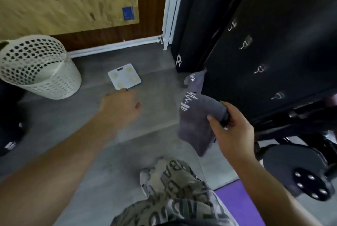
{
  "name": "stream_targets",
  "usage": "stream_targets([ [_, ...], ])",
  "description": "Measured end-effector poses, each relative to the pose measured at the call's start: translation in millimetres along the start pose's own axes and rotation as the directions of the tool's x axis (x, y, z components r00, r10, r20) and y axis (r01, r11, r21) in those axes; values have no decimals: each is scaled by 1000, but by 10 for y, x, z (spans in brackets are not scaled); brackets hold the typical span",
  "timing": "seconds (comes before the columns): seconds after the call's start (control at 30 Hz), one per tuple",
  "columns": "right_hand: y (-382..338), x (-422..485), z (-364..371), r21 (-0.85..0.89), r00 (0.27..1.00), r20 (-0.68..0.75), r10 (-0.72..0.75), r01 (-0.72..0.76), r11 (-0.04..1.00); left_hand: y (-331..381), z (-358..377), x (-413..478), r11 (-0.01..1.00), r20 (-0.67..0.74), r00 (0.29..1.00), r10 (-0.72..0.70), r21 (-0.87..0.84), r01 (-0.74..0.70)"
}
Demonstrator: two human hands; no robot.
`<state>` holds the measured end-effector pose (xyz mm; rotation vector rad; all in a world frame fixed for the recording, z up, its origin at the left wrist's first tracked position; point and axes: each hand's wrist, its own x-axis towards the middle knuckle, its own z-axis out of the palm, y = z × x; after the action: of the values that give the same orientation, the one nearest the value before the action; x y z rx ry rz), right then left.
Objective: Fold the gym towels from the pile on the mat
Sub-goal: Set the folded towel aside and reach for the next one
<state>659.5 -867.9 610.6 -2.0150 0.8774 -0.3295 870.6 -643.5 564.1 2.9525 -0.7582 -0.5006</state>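
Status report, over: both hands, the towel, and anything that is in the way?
Left hand empty, extended over floor. Right hand grips grey towel, bunched, not yet folded. Scale and basket ahead, clear of both hands.

We see everything through one wide-angle camera worn on the head, facing forward and steeply down at the floor (155,125). The left hand (120,107) and right hand (235,134) sit mid-frame, forearms entering from the bottom edge, near enough that the white print on the towel (195,119) gripped by the right hand shows. Beyond the left hand the view reaches what seems the foot of a wall (102,35), though blur softens it.
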Motion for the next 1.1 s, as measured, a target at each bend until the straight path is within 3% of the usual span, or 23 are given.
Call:
stream_targets([
  [0.23,-399,1144,380,78,998,-57,20,-15,997,19,-508,1391,993,-26,993,117,-31,-118],
  [0.37,-466,1916,454,98,989,-130,67,-54,994,176,-856,2373,983,48,982,181,4,-181],
  [0.47,-481,2441,462,107,977,-186,107,-88,990,382,-1091,3035,961,77,958,276,-11,-276],
  [0.63,-447,3177,436,131,967,-155,201,-181,975,835,-1305,4014,907,118,899,421,-64,-416],
  [0.83,-357,3864,540,145,949,-143,280,-260,955,1480,-1447,4790,778,248,749,614,-350,-522],
  [0.9,-302,4090,634,88,940,-152,307,-297,951,1711,-1445,5045,725,302,685,663,-486,-488],
  [1.0,-238,4372,788,-47,942,-150,301,-311,949,2001,-1398,5381,635,374,555,743,-657,-407],
  [1.1,-264,4614,851,-31,933,-112,341,-347,937,2218,-1280,5663,532,401,381,833,-773,-347],
])
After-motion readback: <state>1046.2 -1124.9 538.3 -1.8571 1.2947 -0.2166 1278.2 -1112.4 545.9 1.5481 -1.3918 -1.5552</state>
